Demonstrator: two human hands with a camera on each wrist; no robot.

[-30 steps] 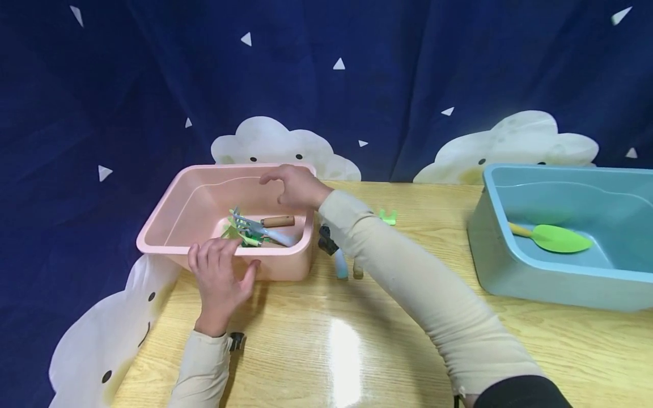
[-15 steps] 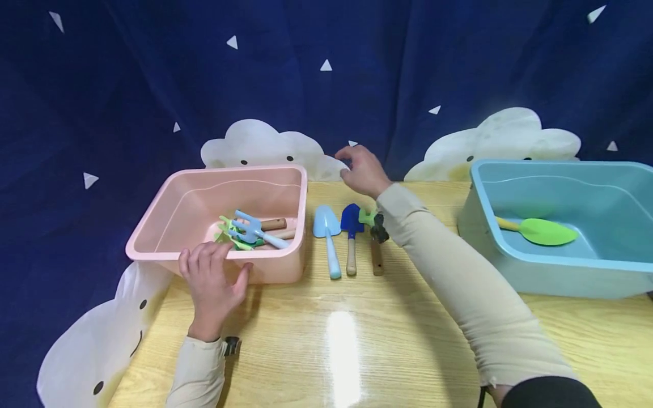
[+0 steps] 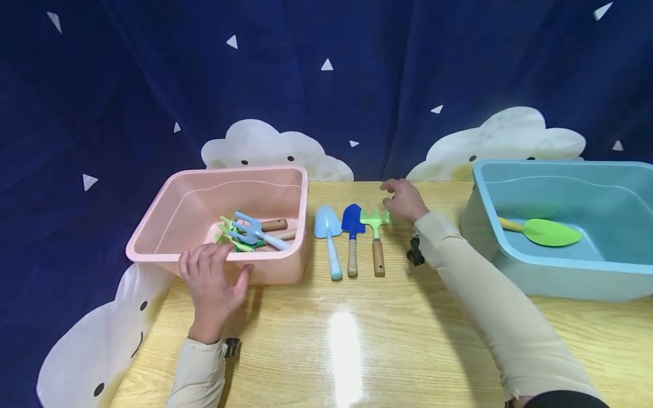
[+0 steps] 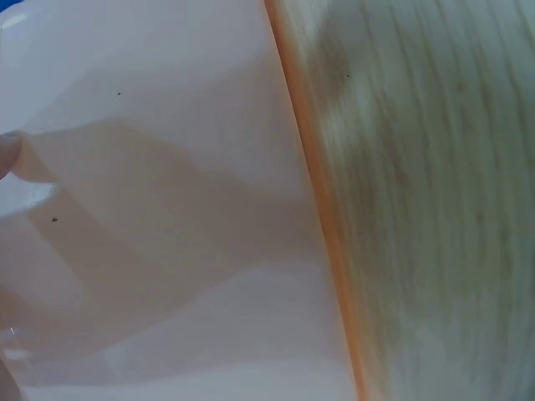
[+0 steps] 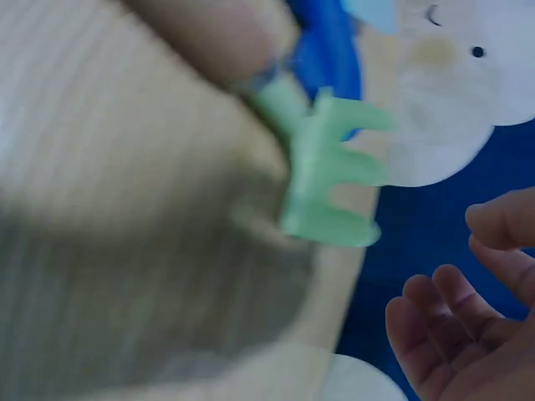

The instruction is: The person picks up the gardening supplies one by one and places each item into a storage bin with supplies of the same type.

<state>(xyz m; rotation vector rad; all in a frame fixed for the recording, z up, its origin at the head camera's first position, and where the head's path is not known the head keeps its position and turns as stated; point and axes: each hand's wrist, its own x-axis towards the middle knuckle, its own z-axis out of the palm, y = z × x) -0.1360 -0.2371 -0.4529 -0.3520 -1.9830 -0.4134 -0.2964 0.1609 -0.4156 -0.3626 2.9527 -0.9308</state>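
Observation:
My left hand (image 3: 211, 283) holds the front rim of the pink tub (image 3: 265, 266), fingers over the edge and thumb against the outer wall. In the left wrist view that wall (image 4: 201, 317) fills most of the picture. Inside the tub lie a light blue hand fork (image 3: 252, 229), green tools and wooden handles, partly hidden. My right hand (image 3: 405, 201) is over the table with loosely bent fingers, holding nothing. Left of it lies a small green rake (image 3: 376, 221) with a wooden handle. A blue trowel (image 3: 352, 218) and a light blue trowel (image 3: 327, 224) lie alongside.
A blue tub (image 3: 561, 277) stands on the right, with a yellow-handled green trowel (image 3: 553, 232) inside. Behind the wooden table (image 3: 285, 351) hangs a dark blue curtain (image 3: 285, 73) with white clouds.
My right hand has moved from over the pink tub to the right, past the rake, bringing the row of three tools into full view. My left hand stays at the rim.

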